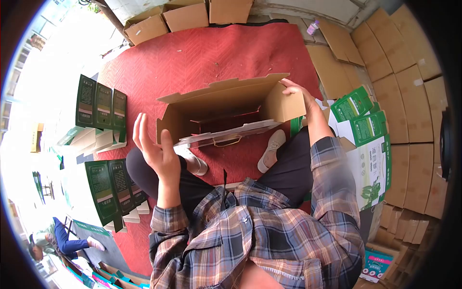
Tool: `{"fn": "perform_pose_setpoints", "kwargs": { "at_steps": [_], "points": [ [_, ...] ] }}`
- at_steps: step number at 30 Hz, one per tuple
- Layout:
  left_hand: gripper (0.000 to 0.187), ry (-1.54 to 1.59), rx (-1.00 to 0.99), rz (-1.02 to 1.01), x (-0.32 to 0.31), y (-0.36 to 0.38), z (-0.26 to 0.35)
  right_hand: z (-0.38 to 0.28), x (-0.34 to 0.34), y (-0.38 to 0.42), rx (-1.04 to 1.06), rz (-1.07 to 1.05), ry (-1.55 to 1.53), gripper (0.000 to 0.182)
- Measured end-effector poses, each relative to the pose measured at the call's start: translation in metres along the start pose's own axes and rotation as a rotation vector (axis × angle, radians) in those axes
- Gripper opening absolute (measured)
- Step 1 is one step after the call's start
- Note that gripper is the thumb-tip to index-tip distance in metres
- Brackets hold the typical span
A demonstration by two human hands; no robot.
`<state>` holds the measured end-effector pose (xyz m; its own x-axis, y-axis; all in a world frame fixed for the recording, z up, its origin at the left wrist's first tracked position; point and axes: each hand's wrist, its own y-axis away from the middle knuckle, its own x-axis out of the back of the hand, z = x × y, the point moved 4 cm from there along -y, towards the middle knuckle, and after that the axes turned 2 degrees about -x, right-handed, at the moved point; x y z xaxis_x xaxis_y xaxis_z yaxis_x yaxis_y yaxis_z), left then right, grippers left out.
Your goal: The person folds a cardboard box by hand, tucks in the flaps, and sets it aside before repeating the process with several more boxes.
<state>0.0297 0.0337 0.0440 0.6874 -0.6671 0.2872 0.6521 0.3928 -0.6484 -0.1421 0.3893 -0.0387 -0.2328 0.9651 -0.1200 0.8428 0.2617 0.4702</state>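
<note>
An opened-out cardboard box (216, 98) stands between my knees, its brown inside facing me and red carpet showing through its bottom. A carrying handle (227, 141) is set in its near white-edged panel. My right hand (299, 91) grips the top of the right end panel, fingers bent over its edge. My left hand (161, 154) is raised beside the left end, fingers stretched up and thumb apart, holding nothing.
Stacks of green printed cartons (103, 185) stand at my left. Flat green-and-white cartons (368, 159) lie at my right, before a wall of brown boxes (402, 111). Open brown boxes (185, 17) line the far edge of the red carpet (260, 50). A seated person (65, 238) is at lower left.
</note>
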Motion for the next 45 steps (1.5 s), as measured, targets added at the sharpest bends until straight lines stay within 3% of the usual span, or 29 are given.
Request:
{"fn": "perform_pose_setpoints", "kwargs": {
  "at_steps": [1, 3, 4, 7, 9, 11, 13, 15, 19, 20, 23, 24, 25, 29, 31, 33, 35, 37, 39, 41, 42, 43, 45],
  "points": [
    [0.048, -0.001, 0.001, 0.001, -0.002, -0.004, 0.012, -0.006, -0.005, 0.005, 0.002, -0.041, -0.004, 0.065],
    [0.048, 0.216, -0.182, -0.230, -0.017, -0.011, 0.036, -0.009, -0.006, 0.005, 0.007, -0.083, -0.005, 0.068],
    [0.047, 0.076, -0.160, -0.321, -0.025, -0.019, 0.037, -0.005, -0.004, 0.002, -0.004, -0.132, -0.038, 0.069],
    [0.050, 0.101, -0.013, -0.424, -0.047, -0.033, -0.006, 0.000, -0.002, -0.002, -0.003, -0.206, -0.117, 0.070],
    [0.045, -0.025, -0.073, -0.400, -0.050, -0.039, -0.017, 0.000, -0.001, -0.002, -0.004, -0.233, -0.167, 0.069],
    [0.037, -0.207, -0.172, -0.646, -0.055, -0.043, -0.015, 0.004, 0.001, 0.000, -0.045, -0.225, -0.060, 0.067],
    [0.029, -0.253, -0.145, -0.662, -0.054, -0.041, -0.019, 0.009, 0.003, -0.004, -0.052, -0.253, -0.101, 0.065],
    [0.027, -0.072, 0.136, -0.961, -0.058, -0.030, -0.048, 0.010, 0.003, -0.005, -0.050, -0.281, -0.141, 0.064],
    [0.037, -0.236, 0.121, -1.068, -0.058, -0.012, -0.063, 0.009, 0.003, 0.002, -0.046, -0.269, -0.124, 0.060],
    [0.048, -0.286, 0.058, -1.114, -0.060, -0.009, -0.065, 0.007, 0.002, 0.005, -0.044, -0.269, -0.124, 0.059],
    [0.058, -0.304, 0.024, -1.126, -0.059, -0.001, -0.067, 0.007, -0.004, 0.006, -0.025, -0.289, -0.141, 0.053],
    [0.065, -0.314, 0.050, -1.165, -0.060, 0.001, -0.068, 0.008, -0.004, 0.003, 0.012, -0.175, -0.116, 0.050],
    [0.065, -0.310, 0.052, -1.169, -0.061, 0.002, -0.069, 0.006, -0.002, 0.004, 0.049, -0.060, -0.090, 0.047],
    [0.064, -0.304, 0.060, -1.134, -0.059, 0.004, -0.069, 0.010, -0.009, 0.011, 0.059, -0.138, -0.178, 0.049],
    [0.062, -0.295, 0.052, -1.114, -0.059, 0.002, -0.067, 0.015, -0.016, 0.017, 0.175, -0.180, 0.066, 0.066],
    [0.056, -0.264, 0.040, -1.036, -0.057, 0.002, -0.064, 0.026, -0.019, 0.015, 0.335, -0.055, 0.578, 0.074],
    [0.050, -0.236, 0.022, -0.960, -0.055, -0.004, -0.050, 0.034, -0.026, 0.013, 0.258, -0.069, 0.436, 0.079],
    [0.036, -0.060, 0.066, -0.656, -0.034, -0.017, -0.024, 0.035, -0.024, 0.011, 0.262, 0.002, 0.541, 0.080],
    [0.028, -0.120, -0.167, -0.286, -0.007, -0.017, -0.010, 0.036, -0.023, 0.011, 0.282, 0.006, 0.572, 0.080],
    [0.032, -0.095, -0.103, 0.017, 0.017, -0.010, -0.024, 0.034, -0.025, 0.012, 0.281, 0.021, 0.582, 0.080],
    [0.047, 0.108, 0.087, 0.042, 0.023, -0.003, -0.044, 0.034, -0.025, 0.011, 0.283, 0.016, 0.579, 0.080],
    [0.047, 0.103, 0.086, 0.042, 0.024, -0.001, -0.048, 0.034, -0.025, 0.011, 0.298, 0.026, 0.593, 0.079],
    [0.081, 0.395, 0.391, -0.286, 0.010, 0.007, -0.060, 0.036, -0.024, 0.010, 0.312, 0.032, 0.605, 0.079]
  ]
}}
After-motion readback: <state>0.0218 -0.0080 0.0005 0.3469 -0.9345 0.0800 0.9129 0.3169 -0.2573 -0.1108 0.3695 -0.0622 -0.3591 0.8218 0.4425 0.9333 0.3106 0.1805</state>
